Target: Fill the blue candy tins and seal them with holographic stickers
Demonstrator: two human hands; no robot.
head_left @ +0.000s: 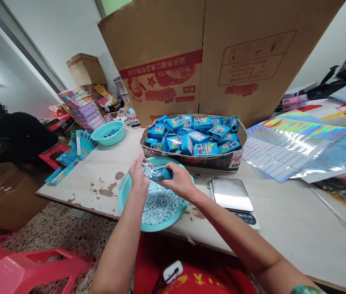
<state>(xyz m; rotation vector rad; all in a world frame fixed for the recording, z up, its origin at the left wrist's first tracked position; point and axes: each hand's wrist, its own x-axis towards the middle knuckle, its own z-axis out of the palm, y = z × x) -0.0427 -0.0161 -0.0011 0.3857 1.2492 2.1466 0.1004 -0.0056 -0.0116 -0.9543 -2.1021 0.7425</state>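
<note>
My left hand (136, 174) is cupped around a small heap of pale blue and white candies (147, 170), above a turquoise basin (124, 197). The fingers of my right hand (179, 179) are closed on a small blue box (162, 174), its left end meeting the candies in my left palm. Below both hands, the basin holds many loose candies (160, 204) of the same kind. Just behind it stands a cut-down carton (218, 164) heaped with small blue printed boxes (199, 136).
Right of the basin lies a digital scale (232, 195). A second turquoise basin (108, 139) with small blue items is at the left, near flat blue cartons (81, 143). Shiny printed sheets (295, 143) cover the right side. A large cardboard box (209, 61) rises behind; a person (23, 130) sits far left.
</note>
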